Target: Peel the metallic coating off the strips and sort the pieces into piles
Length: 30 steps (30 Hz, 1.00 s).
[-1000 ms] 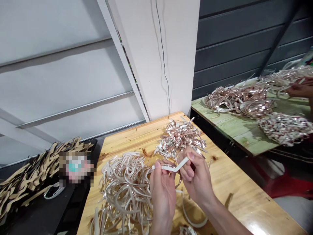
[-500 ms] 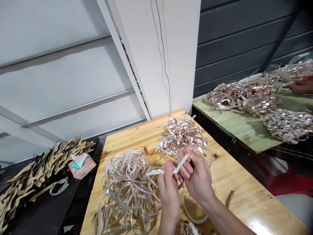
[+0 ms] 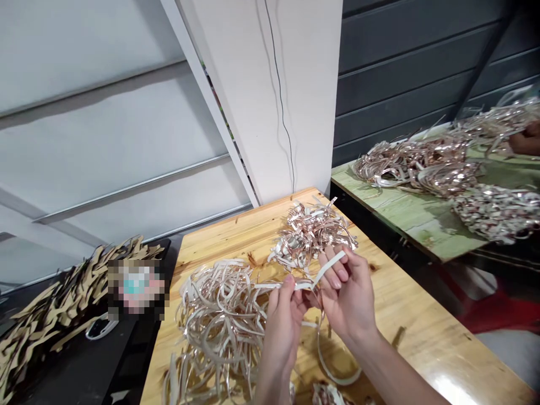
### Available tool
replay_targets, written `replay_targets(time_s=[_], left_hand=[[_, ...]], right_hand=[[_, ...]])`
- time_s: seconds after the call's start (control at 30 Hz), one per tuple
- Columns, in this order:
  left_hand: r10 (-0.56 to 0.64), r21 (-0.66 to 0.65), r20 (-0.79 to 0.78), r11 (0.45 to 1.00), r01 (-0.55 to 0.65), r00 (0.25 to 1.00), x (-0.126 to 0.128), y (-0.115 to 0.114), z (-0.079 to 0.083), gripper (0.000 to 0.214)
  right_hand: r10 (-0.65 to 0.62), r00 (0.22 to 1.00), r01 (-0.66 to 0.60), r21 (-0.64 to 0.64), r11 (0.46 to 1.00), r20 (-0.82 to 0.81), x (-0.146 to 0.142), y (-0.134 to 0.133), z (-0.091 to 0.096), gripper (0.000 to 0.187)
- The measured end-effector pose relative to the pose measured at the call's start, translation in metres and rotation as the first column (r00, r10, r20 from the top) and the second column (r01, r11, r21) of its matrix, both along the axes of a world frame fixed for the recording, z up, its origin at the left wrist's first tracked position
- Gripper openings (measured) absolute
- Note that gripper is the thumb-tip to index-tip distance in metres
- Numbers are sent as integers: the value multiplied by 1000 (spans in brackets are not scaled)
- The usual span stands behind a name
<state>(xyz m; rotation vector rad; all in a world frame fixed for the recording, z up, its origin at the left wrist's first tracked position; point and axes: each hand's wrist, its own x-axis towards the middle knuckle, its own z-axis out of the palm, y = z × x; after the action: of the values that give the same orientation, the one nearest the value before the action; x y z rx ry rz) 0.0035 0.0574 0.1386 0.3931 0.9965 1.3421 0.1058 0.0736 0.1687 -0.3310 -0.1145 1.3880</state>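
Observation:
Both my hands hold one thin white strip [image 3: 321,274] above a wooden table [image 3: 405,315]. My left hand [image 3: 282,320] pinches the strip's left part between thumb and fingers. My right hand [image 3: 348,295] grips its right end, which sticks up past the fingertips. Under my left hand lies a big tangle of pale and rose-gold strips [image 3: 215,326]. A smaller heap of shiny rose-gold pieces [image 3: 310,233] sits just beyond my hands. One loose curved strip [image 3: 337,371] rests on the wood below my right wrist.
A black surface at the left carries a pile of tan cut pieces [image 3: 54,301] and a blurred small box [image 3: 135,287]. A green table [image 3: 405,216] at the right holds more rose-gold heaps [image 3: 426,163], with another person's hand [image 3: 527,143] at the far right edge.
My right hand has shifted right and slightly up with the strip's end. My left hand slid along the strip, which is now stretched out longer between both hands.

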Motion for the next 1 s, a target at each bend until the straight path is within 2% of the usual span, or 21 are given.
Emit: replay_targets(time_s=[0.1, 0.17, 0.27, 0.33, 0.4, 0.43, 0.47, 0.53, 0.6, 0.73, 0.8, 0.83, 0.9, 0.93, 1.0], left_hand=[[-103, 24, -106, 994, 106, 989, -10, 4, -3, 53], [-83, 90, -191, 991, 101, 978, -15, 5, -5, 54], [82, 260, -259, 965, -12, 962, -16, 4, -8, 51], [223, 397, -290, 913, -96, 930, -14, 0, -8, 49], [296, 501, -320, 859, -104, 900, -13, -4, -6, 48], [314, 538, -326, 837, -98, 892, -13, -6, -5, 47], [324, 562, -326, 822, -93, 888, -13, -7, -4, 46], [350, 590, -309, 800, -110, 884, -14, -7, -1, 44], [366, 608, -257, 780, -145, 894, -16, -5, 0, 42], [309, 656, -142, 741, -145, 940, -22, -2, -1, 40], [278, 652, -206, 754, -80, 938, -26, -3, 0, 39], [266, 638, -283, 770, -26, 921, -29, -5, 0, 39], [252, 569, -482, 818, 81, 839, -34, -8, 3, 37], [250, 525, -559, 845, 104, 790, -36, -9, 4, 35], [258, 456, -628, 887, 79, 734, -39, -11, 7, 33]], right_hand=[[-94, 995, 94, 2, 996, 19, 2, -3, 2, 37], [-154, 986, 153, 10, 988, 69, 2, -5, 3, 34], [-177, 971, 184, -32, 982, 161, -1, -5, 0, 33], [-116, 966, 134, -63, 989, 229, -3, -4, -6, 35], [-8, 928, 25, -39, 999, 373, -6, -2, -13, 41], [51, 872, -49, -18, 999, 486, -8, -2, -17, 41], [97, 783, -121, -2, 993, 615, -9, -2, -20, 41], [131, 549, -232, -1, 973, 826, -13, -3, -25, 39], [130, 373, -304, -11, 953, 919, -15, -5, -26, 39], [67, 234, -392, 31, 920, 970, -13, -10, -17, 37], [-9, 146, -387, 66, 920, 989, -11, -13, -13, 34], [-40, 103, -382, 77, 921, 994, -11, -14, -12, 34], [-79, 49, -387, 92, 917, 996, -11, -16, -11, 33], [-92, 40, -396, 100, 913, 995, -11, -17, -11, 33], [-109, 45, -409, 118, 905, 993, -11, -18, -12, 33]])
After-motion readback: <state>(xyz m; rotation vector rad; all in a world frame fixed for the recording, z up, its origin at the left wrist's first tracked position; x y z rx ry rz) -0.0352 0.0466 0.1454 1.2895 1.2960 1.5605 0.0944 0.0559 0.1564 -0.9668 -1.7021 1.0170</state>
